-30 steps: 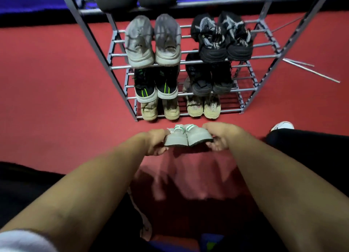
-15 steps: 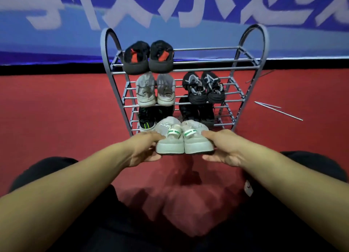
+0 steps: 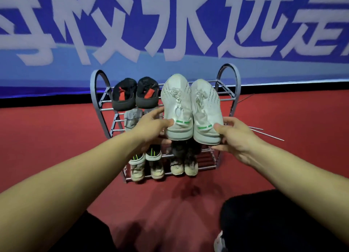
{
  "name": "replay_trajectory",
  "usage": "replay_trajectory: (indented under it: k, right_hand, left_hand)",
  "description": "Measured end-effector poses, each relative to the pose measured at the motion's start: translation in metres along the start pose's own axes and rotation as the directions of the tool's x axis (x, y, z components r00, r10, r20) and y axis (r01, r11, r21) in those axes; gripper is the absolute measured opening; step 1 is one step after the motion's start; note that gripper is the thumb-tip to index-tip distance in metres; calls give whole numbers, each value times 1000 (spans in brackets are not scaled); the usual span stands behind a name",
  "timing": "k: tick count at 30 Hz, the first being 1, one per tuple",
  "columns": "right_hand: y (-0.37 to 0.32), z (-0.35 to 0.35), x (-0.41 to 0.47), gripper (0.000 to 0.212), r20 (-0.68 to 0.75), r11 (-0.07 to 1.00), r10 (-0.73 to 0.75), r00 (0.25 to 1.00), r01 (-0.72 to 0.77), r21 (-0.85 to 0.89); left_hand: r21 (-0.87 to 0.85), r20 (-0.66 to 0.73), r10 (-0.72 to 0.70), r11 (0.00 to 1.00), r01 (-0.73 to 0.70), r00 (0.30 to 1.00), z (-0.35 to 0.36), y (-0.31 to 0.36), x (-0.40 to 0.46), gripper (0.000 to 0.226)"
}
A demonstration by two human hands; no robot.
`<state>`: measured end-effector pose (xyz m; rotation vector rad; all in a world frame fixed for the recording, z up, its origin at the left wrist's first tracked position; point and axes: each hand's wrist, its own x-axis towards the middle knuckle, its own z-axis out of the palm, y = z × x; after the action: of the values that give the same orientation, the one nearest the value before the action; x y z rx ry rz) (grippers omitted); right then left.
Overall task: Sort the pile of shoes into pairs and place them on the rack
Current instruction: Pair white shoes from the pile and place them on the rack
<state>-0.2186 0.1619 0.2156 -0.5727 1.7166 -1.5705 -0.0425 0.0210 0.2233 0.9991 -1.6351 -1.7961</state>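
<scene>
Both arms are stretched forward toward the shoe rack (image 3: pixel 229 76). The left hand (image 3: pixel 151 128) grips the heel of the left white sneaker (image 3: pixel 176 104), thumb across the back by the green marking, fingers reaching along its outer side. The right hand (image 3: pixel 234 138) grips the heel of the right white sneaker (image 3: pixel 205 108), thumb on the heel, fingers curled under the sole. The two sneakers touch side by side, toes pointing up and away from the hands, heels toward the person. They are held in the air in front of the rack's right half, with their toes level with the top tier; whether the soles touch any rail cannot be told.

Just beyond the left hand, on the top tier, stands a pair of black shoes with red insides (image 3: pixel 135 94). Directly behind the left hand's fingers, one tier down, a grey pair (image 3: pixel 132 117) is partly hidden. Below the left wrist sits a dark pair with green stripes (image 3: pixel 145 154), and under that a beige pair (image 3: pixel 146 170). Below the held sneakers, between the two hands, a dark pair (image 3: pixel 184 148) is mostly covered, and a second beige pair (image 3: pixel 184 166) rests on the bottom tier.

Right of the right hand, loose metal rods (image 3: pixel 268 135) lie on the red floor (image 3: pixel 56 138). A blue banner (image 3: pixel 170 25) with large white characters stands behind the rack.
</scene>
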Motion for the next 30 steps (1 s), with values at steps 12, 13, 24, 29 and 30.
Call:
replay_trajectory:
  k: [12,13,24,29,30]
  right_hand:
    - [-80,-3,188,32,-120,991,86,989,-97,-90]
    - [-81,-3,200,32,-122,989,85,989,-98,-106]
    - [-66,-1,253,14,-87,934,116,989,-139,-329]
    - [-58,-7,250,22,-35,891,156,987,-156,-427]
    - [-56,-6,250,23,-31,895,146,989,-146,-422]
  left_hand:
    - [49,-169,-62,996,71,984,28,61,163,35]
    - [63,-184,-66,995,78,981,29,59,173,32]
    - [154,-145,-151,973,173,978,37,40,223,35]
    - [218,-57,-200,953,208,978,33,38,224,22]
    - [206,-51,-207,955,213,977,33,36,223,21]
